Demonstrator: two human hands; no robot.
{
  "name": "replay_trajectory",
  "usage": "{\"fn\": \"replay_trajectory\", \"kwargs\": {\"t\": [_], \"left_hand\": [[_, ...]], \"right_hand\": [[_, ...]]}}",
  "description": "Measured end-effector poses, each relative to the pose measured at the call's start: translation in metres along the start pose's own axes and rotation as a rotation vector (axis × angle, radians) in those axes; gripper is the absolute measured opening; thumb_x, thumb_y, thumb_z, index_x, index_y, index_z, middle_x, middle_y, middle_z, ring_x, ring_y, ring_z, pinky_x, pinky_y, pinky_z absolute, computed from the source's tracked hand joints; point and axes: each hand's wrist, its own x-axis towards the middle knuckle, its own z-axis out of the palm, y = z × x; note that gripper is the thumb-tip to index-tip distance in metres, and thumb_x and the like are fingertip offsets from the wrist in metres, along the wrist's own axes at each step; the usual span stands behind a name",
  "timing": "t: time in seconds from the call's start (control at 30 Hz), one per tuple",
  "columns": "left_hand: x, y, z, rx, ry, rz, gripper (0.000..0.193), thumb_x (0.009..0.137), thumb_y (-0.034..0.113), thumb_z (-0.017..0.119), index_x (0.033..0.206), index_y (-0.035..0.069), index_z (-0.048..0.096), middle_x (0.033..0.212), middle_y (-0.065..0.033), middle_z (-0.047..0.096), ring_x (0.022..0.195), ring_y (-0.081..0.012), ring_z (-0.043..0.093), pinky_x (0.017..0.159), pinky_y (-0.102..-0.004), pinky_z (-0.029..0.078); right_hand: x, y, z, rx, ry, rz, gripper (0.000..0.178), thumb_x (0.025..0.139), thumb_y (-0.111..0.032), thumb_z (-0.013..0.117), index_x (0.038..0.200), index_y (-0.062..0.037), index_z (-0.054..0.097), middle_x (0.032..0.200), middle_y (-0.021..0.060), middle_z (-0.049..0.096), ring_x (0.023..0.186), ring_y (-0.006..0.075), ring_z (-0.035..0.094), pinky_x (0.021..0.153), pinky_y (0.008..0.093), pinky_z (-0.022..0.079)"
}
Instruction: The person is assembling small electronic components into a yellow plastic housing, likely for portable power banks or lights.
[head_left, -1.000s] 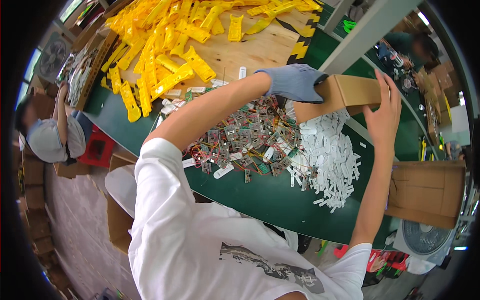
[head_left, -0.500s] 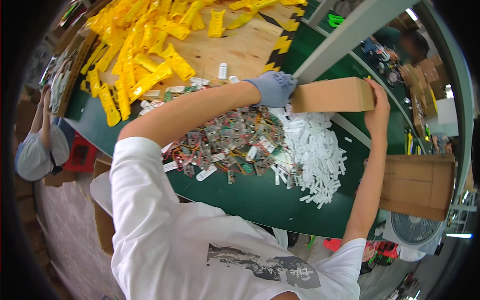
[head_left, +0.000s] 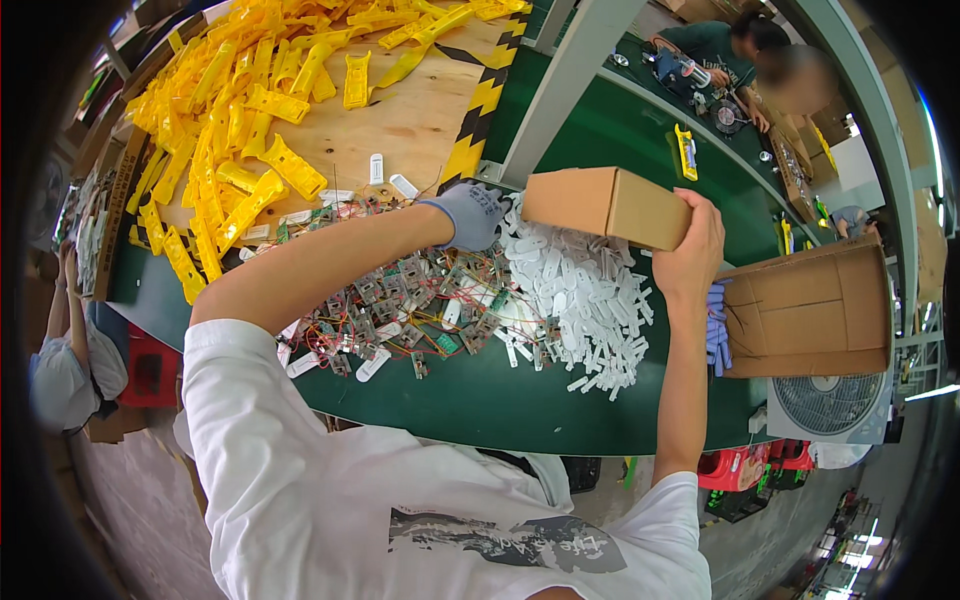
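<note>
A brown cardboard box (head_left: 570, 203) is tilted above the far end of a heap of small white plastic parts (head_left: 590, 300). My bare right hand (head_left: 690, 245) grips its right end, fingers around the edge. My left hand (head_left: 475, 213), in a grey-blue glove, is at the far left edge of the white heap, just left of the box with a small gap between. Its fingers bend downward and their tips are hidden. Below my left forearm lies a tangle of small circuit assemblies (head_left: 400, 300) with red and yellow wires.
Many yellow plastic casings (head_left: 290, 165) lie on a wooden board (head_left: 400, 120) at the far left. A grey metal post (head_left: 565, 90) rises beyond the box. To the right are an open carton (head_left: 810, 310), bluish-purple pieces (head_left: 717, 330) and a fan (head_left: 828, 400). Another person (head_left: 715, 60) works across the table.
The left hand has come away from the box's left end. The right hand has turned and tilted the box. The whole view has shifted, so table things appear further left.
</note>
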Motion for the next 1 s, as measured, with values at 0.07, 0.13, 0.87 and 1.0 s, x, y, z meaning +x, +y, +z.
{"fn": "replay_trajectory", "kwargs": {"t": [0.07, 0.13, 0.87, 1.0], "left_hand": [[-0.001, 0.001, -0.010, -0.051, -0.026, 0.004, 0.050, 0.091, 0.032, 0.045, 0.132, 0.002, 0.046, 0.130, -0.0187, 0.051, 0.116, -0.0334, 0.053, 0.100, -0.0419, 0.040], [-0.001, 0.008, -0.027, -0.079, -0.057, 0.008, 0.048, 0.091, 0.031, 0.046, 0.130, 0.003, 0.048, 0.127, -0.0187, 0.054, 0.113, -0.0339, 0.055, 0.098, -0.0415, 0.042], [0.061, 0.057, -0.016, -0.130, 0.143, -0.158, 0.068, 0.095, 0.052, 0.036, 0.138, -0.001, 0.037, 0.143, -0.0285, 0.032, 0.133, -0.0393, 0.035, 0.109, -0.0431, 0.030], [0.055, 0.050, -0.013, -0.196, 0.137, -0.095, 0.065, 0.095, 0.050, 0.038, 0.138, 0.000, 0.038, 0.141, -0.0267, 0.036, 0.130, -0.0395, 0.038, 0.108, -0.0436, 0.032]], "right_hand": [[-0.005, 0.002, -0.006, -0.024, 0.009, 0.088, 0.029, 0.074, -0.011, 0.067, 0.100, -0.0069, 0.055, 0.097, 0.0093, 0.063, 0.097, 0.0317, 0.057, 0.087, 0.0412, 0.042], [-0.008, 0.011, -0.015, -0.055, 0.031, 0.212, 0.030, 0.075, -0.007, 0.066, 0.102, -0.0067, 0.055, 0.095, 0.0100, 0.062, 0.095, 0.0324, 0.057, 0.084, 0.0419, 0.043], [-0.013, 0.037, -0.011, -0.113, 0.151, 0.277, 0.036, 0.070, -0.014, 0.071, 0.101, -0.0087, 0.055, 0.096, 0.0098, 0.062, 0.096, 0.0298, 0.056, 0.088, 0.0421, 0.040], [-0.012, 0.040, -0.015, -0.115, 0.220, 0.263, 0.039, 0.068, -0.013, 0.073, 0.102, -0.0081, 0.055, 0.095, 0.0092, 0.062, 0.095, 0.0291, 0.057, 0.088, 0.0417, 0.040]]}}
